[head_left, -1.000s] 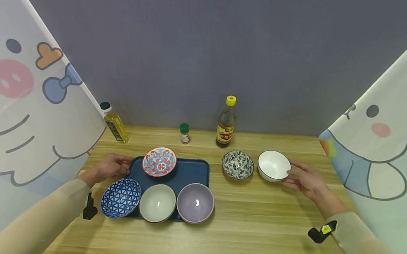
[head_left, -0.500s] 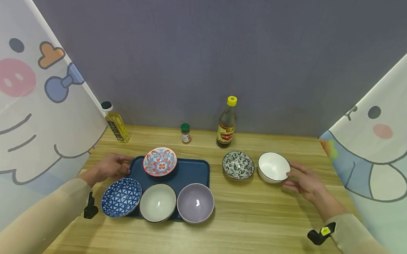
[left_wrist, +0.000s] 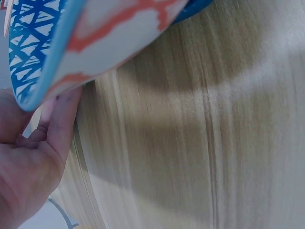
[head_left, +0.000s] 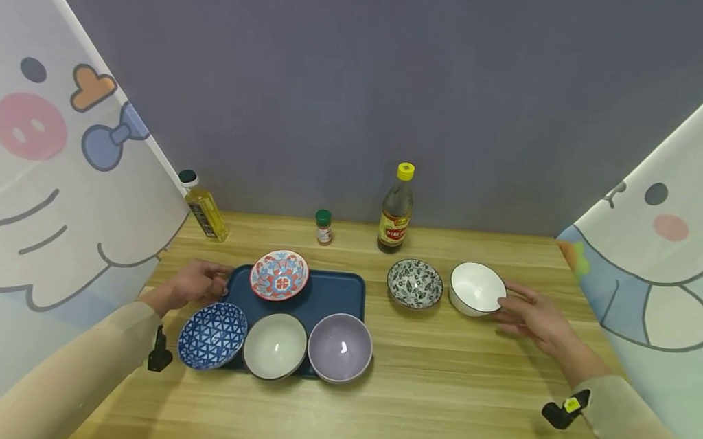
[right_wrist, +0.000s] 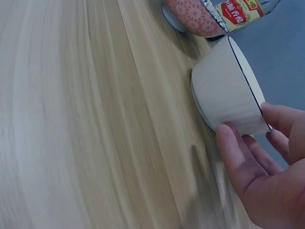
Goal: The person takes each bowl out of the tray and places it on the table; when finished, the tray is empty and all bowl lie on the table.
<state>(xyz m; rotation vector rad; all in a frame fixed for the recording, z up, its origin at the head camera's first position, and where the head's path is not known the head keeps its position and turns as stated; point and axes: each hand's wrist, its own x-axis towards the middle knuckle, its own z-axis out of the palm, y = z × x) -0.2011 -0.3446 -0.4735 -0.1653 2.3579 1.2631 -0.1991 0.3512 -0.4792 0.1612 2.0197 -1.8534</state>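
Note:
My right hand (head_left: 532, 316) holds the side of a white bowl (head_left: 478, 289) with a dark rim, at the right of the wooden table. In the right wrist view, the thumb and fingers grip the rim and wall of that bowl (right_wrist: 226, 88). My left hand (head_left: 194, 284) is at the left edge of a dark blue tray (head_left: 336, 291), its fingers curled at the edge. The bowl with blue triangles (left_wrist: 35, 38) hides those fingertips in the left wrist view. Standing beside the white bowl is a black-and-white leaf-patterned bowl (head_left: 415, 284).
On the tray are a red-and-blue patterned bowl (head_left: 279, 276), the blue triangle bowl (head_left: 212, 337), a cream bowl (head_left: 275, 346) and a purple bowl (head_left: 340, 349). Behind stand an oil bottle (head_left: 206, 213), a green-capped spice jar (head_left: 323, 227) and a yellow-capped sauce bottle (head_left: 396, 213).
The white bowl and my right hand have shifted very slightly towards me relative to the leaf-patterned bowl. My left hand stays at the tray's edge. The head view has moved a little.

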